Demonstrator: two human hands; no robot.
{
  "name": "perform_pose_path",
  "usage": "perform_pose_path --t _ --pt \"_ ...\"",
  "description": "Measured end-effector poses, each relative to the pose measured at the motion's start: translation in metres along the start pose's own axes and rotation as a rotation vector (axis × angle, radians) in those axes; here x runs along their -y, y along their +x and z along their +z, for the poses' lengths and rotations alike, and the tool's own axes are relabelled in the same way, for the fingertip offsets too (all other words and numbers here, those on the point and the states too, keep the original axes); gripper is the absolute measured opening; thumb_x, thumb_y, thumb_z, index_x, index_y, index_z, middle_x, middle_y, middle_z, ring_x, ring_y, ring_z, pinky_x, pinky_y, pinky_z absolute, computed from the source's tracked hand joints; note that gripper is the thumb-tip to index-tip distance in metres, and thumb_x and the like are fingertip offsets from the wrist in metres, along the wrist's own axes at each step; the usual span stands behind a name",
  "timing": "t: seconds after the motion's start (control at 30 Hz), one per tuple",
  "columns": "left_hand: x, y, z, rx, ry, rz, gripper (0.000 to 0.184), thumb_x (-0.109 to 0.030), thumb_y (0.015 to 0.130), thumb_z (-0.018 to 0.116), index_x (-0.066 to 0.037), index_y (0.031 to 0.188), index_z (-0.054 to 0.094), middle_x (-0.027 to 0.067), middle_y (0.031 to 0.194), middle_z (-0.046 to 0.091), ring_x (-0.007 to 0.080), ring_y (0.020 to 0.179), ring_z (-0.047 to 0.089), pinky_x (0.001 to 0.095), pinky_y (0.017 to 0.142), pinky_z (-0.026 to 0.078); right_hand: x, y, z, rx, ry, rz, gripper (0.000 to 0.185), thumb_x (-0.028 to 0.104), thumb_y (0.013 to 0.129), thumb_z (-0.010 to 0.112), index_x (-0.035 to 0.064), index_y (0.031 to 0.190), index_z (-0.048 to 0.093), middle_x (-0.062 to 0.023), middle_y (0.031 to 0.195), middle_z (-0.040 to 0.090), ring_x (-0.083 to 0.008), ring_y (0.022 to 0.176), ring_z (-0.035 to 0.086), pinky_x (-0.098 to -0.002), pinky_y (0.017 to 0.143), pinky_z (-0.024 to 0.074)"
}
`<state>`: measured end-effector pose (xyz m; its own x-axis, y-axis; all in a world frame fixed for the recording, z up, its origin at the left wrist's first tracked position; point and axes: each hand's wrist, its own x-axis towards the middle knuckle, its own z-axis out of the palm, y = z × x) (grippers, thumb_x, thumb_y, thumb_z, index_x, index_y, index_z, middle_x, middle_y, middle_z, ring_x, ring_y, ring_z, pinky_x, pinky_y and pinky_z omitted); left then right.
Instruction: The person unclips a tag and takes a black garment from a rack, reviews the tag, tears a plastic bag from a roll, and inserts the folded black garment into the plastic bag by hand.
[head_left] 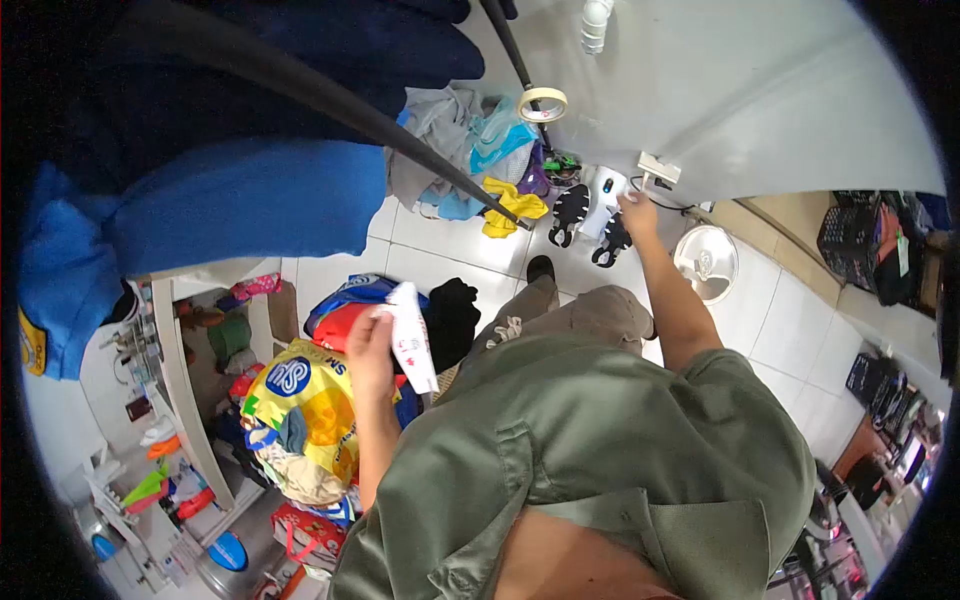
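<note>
My left hand is closed on a flat white packet with red print, held upright above the bags at the left. Stretched forward, my right hand grips the edge of a white plastic device with a small dark oval; its exact kind I cannot make out. A black-and-white shoe stands to the left of the device, and another dark shoe lies just below my right hand. Beneath the packet are a yellow plastic bag and a black cloth.
A white extension socket with a cord lies by the grey wall. A round white bin stands at the right. Piled clothes and a yellow cloth lie ahead. A black pole with hanging clothes crosses the upper left.
</note>
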<state>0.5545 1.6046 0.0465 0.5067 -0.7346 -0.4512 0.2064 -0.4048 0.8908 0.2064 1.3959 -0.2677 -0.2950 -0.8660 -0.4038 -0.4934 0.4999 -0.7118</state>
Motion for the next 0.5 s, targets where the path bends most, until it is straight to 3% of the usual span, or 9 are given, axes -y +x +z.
perform_pose_path --t 0.07,0.17,0.2,0.23,0.27,0.5 --pt "0.006 0.005 0.017 0.247 -0.022 -0.171 0.014 -0.007 0.081 0.05 -0.002 0.093 0.054 0.0028 0.08 0.058 0.0084 0.068 0.053 0.0207 0.063 0.042 -0.028 -0.039 -0.027 0.04 0.038 0.061 0.041 0.033 0.067 0.061 0.0022 0.095 0.058 -0.0153 0.079 0.061 -0.0251 0.069 0.06 -0.0329 0.063 0.0467" --pt "0.007 0.014 0.049 0.74 -0.24 -0.545 0.017 -0.011 0.079 0.054 -0.002 0.094 0.054 -0.0005 0.08 0.056 0.0061 0.068 0.053 0.019 0.061 0.041 -0.049 -0.096 -0.073 0.19 0.223 0.345 0.036 0.031 0.07 0.059 0.0044 0.094 0.057 -0.0067 0.071 0.058 -0.0143 0.058 0.057 -0.0276 0.049 0.0434" --pt "0.021 0.018 0.058 0.827 -0.183 -0.496 0.019 -0.012 0.078 0.055 -0.002 0.095 0.054 0.0005 0.084 0.056 0.0065 0.073 0.052 0.0186 0.064 0.04 -0.053 -0.113 -0.087 0.212 0.267 0.386 0.035 0.03 0.071 0.058 0.0046 0.095 0.056 -0.0046 0.07 0.057 -0.0119 0.056 0.055 -0.0262 0.047 0.0417" --pt "0.054 0.035 0.059 1.046 -0.171 -0.422 0.022 -0.015 0.078 0.056 -0.002 0.096 0.054 0.002 0.089 0.055 0.0068 0.078 0.051 0.0185 0.068 0.039 -0.065 -0.127 -0.1 0.261 0.306 0.413 0.036 0.029 0.075 0.055 0.0065 0.103 0.052 -0.0049 0.079 0.057 -0.0139 0.057 0.054 -0.0285 0.052 0.0422" --pt "0.076 0.05 0.065 1.208 -0.074 -0.467 0.025 -0.017 0.077 0.057 -0.001 0.097 0.054 0.003 0.093 0.054 0.0075 0.084 0.05 0.0193 0.074 0.038 -0.071 -0.14 -0.113 0.248 0.316 0.441 0.037 0.029 0.075 0.054 0.0068 0.105 0.051 -0.005 0.08 0.057 -0.0142 0.059 0.054 -0.0287 0.053 0.0423" --pt "0.069 -0.008 0.184 1.18 -0.021 -0.744 0.026 -0.016 0.077 0.058 -0.002 0.098 0.054 0.0015 0.091 0.056 0.0073 0.08 0.054 0.0182 0.069 0.043 -0.152 -0.205 -0.186 0.039 0.515 0.613 0.037 0.028 0.077 0.053 0.0068 0.107 0.049 -0.0062 0.085 0.056 -0.0156 0.064 0.055 -0.0276 0.054 0.0424"
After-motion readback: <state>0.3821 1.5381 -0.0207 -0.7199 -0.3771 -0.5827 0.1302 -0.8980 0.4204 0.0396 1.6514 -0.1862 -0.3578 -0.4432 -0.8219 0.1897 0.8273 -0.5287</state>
